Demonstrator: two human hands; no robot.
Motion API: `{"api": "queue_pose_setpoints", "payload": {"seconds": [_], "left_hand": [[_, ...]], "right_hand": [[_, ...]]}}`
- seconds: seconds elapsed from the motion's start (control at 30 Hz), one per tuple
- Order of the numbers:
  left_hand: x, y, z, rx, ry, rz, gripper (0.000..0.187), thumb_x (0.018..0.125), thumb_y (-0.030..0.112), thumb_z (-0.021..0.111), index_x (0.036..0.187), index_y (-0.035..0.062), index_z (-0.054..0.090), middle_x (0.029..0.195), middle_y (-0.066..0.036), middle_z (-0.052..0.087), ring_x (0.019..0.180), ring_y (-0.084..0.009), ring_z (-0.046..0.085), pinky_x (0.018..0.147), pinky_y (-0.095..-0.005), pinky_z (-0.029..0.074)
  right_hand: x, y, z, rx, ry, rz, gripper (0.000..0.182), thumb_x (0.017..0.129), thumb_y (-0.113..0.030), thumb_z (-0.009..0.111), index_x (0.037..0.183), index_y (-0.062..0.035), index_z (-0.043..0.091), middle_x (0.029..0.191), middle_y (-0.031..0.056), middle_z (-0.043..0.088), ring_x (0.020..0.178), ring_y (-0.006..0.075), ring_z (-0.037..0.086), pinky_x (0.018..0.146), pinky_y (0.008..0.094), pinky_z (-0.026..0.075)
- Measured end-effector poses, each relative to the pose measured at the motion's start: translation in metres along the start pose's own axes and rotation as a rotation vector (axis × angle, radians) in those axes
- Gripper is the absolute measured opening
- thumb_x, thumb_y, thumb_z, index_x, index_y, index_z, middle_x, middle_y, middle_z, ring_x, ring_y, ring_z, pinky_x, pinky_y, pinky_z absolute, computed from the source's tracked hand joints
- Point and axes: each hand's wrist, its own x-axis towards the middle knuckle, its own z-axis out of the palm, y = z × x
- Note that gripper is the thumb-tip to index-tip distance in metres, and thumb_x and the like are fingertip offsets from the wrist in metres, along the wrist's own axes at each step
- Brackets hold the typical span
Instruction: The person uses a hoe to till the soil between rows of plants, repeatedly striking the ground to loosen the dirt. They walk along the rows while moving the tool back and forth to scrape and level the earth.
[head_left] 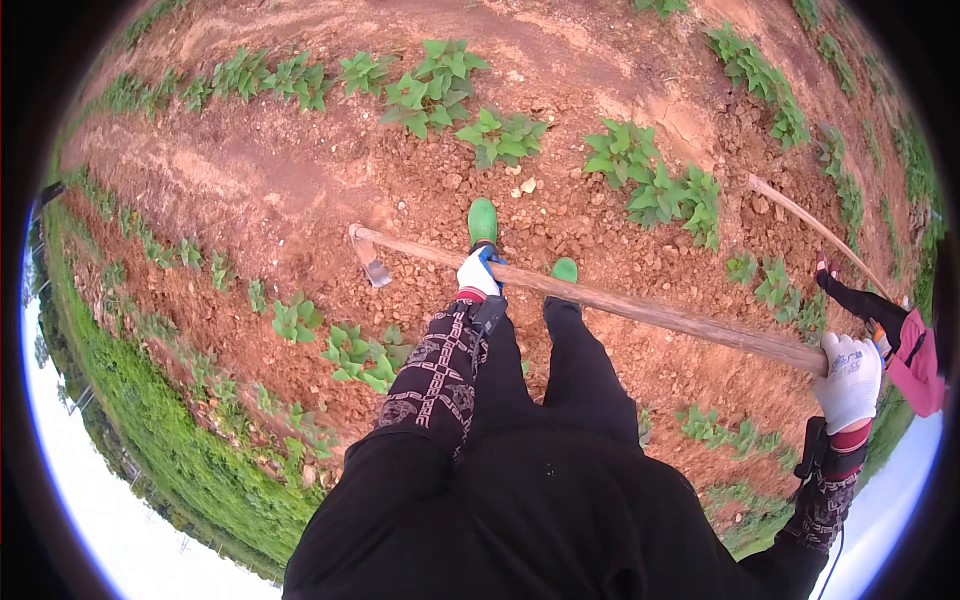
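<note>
Left hand [480, 272], gloved: grasping the hoe [640, 308] partway along its handle. Right hand [850, 378], gloved: closed around the butt end of the same handle. Neither hand is released.

Hoe lies across the front of the body, its head out to the left, beyond the left hand. Blade [378, 273] is over bare soil; cannot tell whether it touches. Light soil-coloured marks on it, as far as shows.

Two green shoes [482, 222] [565, 269] stand on the soil, the left one farther forward. Leafy plants [430, 90] run in a broken row on the far side; more plants [365, 355] on the near side, left of the legs.

State of the ground: mixed, so I judge it part worked. Loose clods [555, 215] lie around the shoes and between plants. Far left, a paler, smoother stretch [210, 170] looks crusted and unbroken; similar patches lie beyond the far row. Cannot tell who loosened what, or how deep. Plants near the shoes look upright and leafy, with soil broken close beside them.

Right edge: a co-worker [915, 365] in pink and black, with a second long handle [815, 228] slanting over cloddy soil. Left edge: grass [150, 400] beyond the plants.
</note>
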Motion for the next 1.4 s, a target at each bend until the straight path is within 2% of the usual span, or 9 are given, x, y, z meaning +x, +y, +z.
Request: {"api": "queue_pose_setpoints", "payload": {"seconds": [0.1,0.17,0.23,0.37,0.67,0.9,1.03,1.2,1.4], "left_hand": [[-0.010,0.013,0.006,-0.045,0.041,-0.161,0.012,0.088,0.015,0.061,0.080,0.0092,0.055,0.062,-0.002,0.049,0.054,-0.0178,0.052,0.052,-0.0301,0.047],[-0.024,0.020,0.016,-0.227,0.062,-0.265,0.014,0.083,0.012,0.067,0.084,0.0064,0.054,0.069,-0.005,0.053,0.061,-0.0225,0.056,0.058,-0.0370,0.053],[-0.024,0.022,0.010,-0.121,-0.067,-0.373,0.017,0.083,0.013,0.067,0.087,0.0053,0.052,0.073,-0.008,0.055,0.068,-0.0256,0.059,0.065,-0.0398,0.055],[-0.028,0.016,0.010,-0.432,0.080,-0.587,0.014,0.086,0.012,0.061,0.090,0.0043,0.051,0.078,-0.010,0.055,0.072,-0.0274,0.057,0.079,-0.0502,0.053],[-0.032,0.135,-0.068,-0.434,0.156,-0.026,0.021,0.078,0.011,0.057,0.061,0.0114,0.044,0.054,-0.003,0.041,0.050,-0.0223,0.045,0.060,-0.0403,0.046],[-0.057,0.331,-0.089,-0.513,-0.062,0.360,0.023,0.081,0.009,0.061,0.066,0.0146,0.045,0.058,0.005,0.041,0.051,-0.0112,0.043,0.055,-0.0321,0.042],[-0.042,0.392,-0.077,-0.334,0.045,0.480,0.024,0.086,0.022,0.067,0.069,0.0152,0.050,0.057,0.005,0.045,0.048,-0.0109,0.046,0.052,-0.0313,0.046],[0.006,0.355,-0.033,-0.314,0.073,0.358,0.031,0.084,0.027,0.070,0.066,0.0179,0.045,0.056,0.007,0.043,0.047,-0.0097,0.044,0.050,-0.0312,0.044],[0.033,0.171,0.036,-0.237,0.019,0.025,0.031,0.084,0.025,0.068,0.065,0.0161,0.045,0.055,0.002,0.042,0.048,-0.0146,0.045,0.052,-0.0351,0.045]], "right_hand": [[0.004,0.002,0.000,-0.002,-0.016,0.022,0.021,0.059,-0.003,0.064,0.074,-0.0102,0.051,0.070,0.0100,0.054,0.071,0.0321,0.054,0.067,0.0410,0.041],[0.006,0.005,0.009,0.013,-0.032,0.030,0.021,0.060,-0.003,0.063,0.074,-0.0105,0.051,0.070,0.0100,0.054,0.071,0.0324,0.054,0.067,0.0413,0.041],[0.004,0.012,0.031,0.026,-0.046,0.035,0.022,0.060,-0.003,0.063,0.076,-0.0108,0.050,0.070,0.0099,0.055,0.071,0.0327,0.054,0.067,0.0416,0.040],[0.000,0.011,0.067,0.014,-0.145,0.116,0.026,0.059,-0.007,0.066,0.081,-0.0113,0.052,0.071,0.0093,0.056,0.072,0.0316,0.056,0.070,0.0415,0.040],[0.008,-0.133,0.172,0.334,-0.150,0.181,0.024,0.061,-0.018,0.071,0.083,-0.0158,0.061,0.079,0.0065,0.064,0.077,0.0275,0.061,0.071,0.0393,0.041],[0.103,-0.258,0.138,0.590,-0.219,0.048,0.016,0.071,-0.023,0.067,0.085,-0.0156,0.063,0.076,0.0087,0.065,0.076,0.0292,0.064,0.071,0.0417,0.047],[0.131,-0.286,0.093,0.787,-0.154,-0.064,0.016,0.075,-0.023,0.064,0.088,-0.0145,0.061,0.075,0.0112,0.065,0.072,0.0315,0.064,0.067,0.0440,0.050],[0.127,-0.287,0.070,0.762,-0.343,-0.055,0.019,0.079,-0.027,0.059,0.092,-0.0133,0.060,0.077,0.0121,0.066,0.077,0.0325,0.065,0.069,0.0433,0.051],[0.009,-0.188,0.082,0.638,-0.556,0.207,0.021,0.074,-0.023,0.066,0.090,-0.0115,0.059,0.075,0.0148,0.065,0.074,0.0331,0.065,0.067,0.0437,0.050]]}}
